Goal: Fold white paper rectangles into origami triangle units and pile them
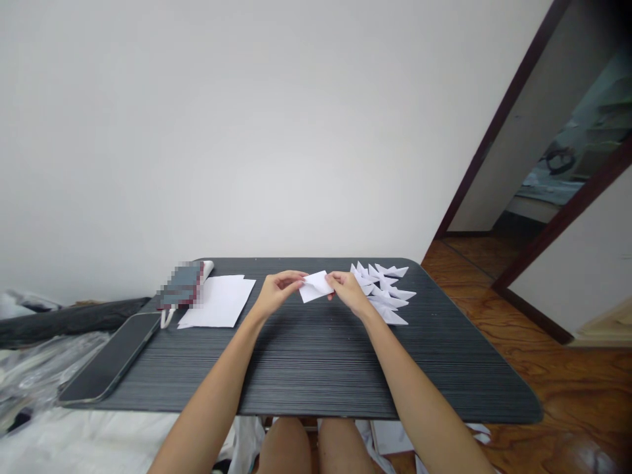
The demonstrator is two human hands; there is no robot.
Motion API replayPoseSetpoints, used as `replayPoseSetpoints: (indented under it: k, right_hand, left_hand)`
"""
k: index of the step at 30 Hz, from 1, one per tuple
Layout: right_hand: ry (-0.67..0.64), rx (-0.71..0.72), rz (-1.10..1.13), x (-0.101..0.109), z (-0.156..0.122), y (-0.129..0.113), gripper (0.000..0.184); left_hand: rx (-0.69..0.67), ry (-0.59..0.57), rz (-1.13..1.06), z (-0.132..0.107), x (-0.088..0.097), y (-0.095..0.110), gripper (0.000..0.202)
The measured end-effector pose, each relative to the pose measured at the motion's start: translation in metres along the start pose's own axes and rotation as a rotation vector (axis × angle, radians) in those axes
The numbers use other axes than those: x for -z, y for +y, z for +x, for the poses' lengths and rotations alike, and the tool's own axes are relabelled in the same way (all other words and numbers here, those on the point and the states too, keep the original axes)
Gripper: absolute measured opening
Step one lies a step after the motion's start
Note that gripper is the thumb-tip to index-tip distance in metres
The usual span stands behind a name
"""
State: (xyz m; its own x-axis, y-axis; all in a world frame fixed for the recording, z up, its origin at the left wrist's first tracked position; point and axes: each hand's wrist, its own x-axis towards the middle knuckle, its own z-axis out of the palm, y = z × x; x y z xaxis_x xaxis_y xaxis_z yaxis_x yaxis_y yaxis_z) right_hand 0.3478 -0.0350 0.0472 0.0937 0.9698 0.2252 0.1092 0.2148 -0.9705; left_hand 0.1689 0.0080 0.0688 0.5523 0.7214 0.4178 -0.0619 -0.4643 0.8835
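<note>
Holding a small folded paper between left hand and right hand, over the middle of the dark table, toward the far edge. Clamped at one end by the left, at the other by the right, in thumb-and-finger pinches. Cannot tell how firmly, nor whether lifted clear of the surface or resting lightly on it.

Risks, as judged:
1. Could crease off-line. Likely cause: pressing or pulling unevenly, being thin and gripped only at the ends.
2. Could tear at a fold, from tugging outward too hard.
3. Could spring loose, on slackening either pinch too soon; not looking fully flat on the upper face.
4. Could crush or scatter the pointed paper pieces. Cause: moving the right hand sideways, lying just beside them and overlapping one another.
5. Could shift the loose sheets, by brushing past with the left hand; near, but apart.
6. Could knock the phone, lying by the table's left edge. Judged less likely, being well apart from both hands.
</note>
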Motion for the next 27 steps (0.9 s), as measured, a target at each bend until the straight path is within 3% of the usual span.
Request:
replayPoseSetpoints:
  k: [3,7,11,15,22,27]
  right_hand:
    - [0.006,0.062,0.001,-0.001,-0.002,-0.006,0.029]
    - [-0.085,0.21,-0.066,-0.001,-0.006,-0.016,0.046]
    - [0.034,0.304,-0.242,-0.002,-0.005,-0.013,0.018]
    - [0.132,0.284,-0.194,-0.004,-0.002,-0.006,0.017]
    - [0.134,0.111,0.018,-0.005,-0.001,-0.002,0.023]
    - [0.16,0.124,0.043,-0.006,-0.001,0.0,0.021]
  left_hand:
    - [0.003,0.082,0.072,0.001,0.001,-0.003,0.023]
    - [-0.006,0.147,0.122,0.0,0.0,-0.008,0.023]
    - [-0.056,0.165,0.138,-0.001,-0.006,-0.008,0.022]
    - [-0.077,0.168,0.143,-0.002,-0.012,-0.005,0.022]
    - [0.007,0.191,0.16,-0.004,-0.018,-0.004,0.023]
    - [0.004,0.201,0.099,-0.004,-0.02,-0.007,0.027]
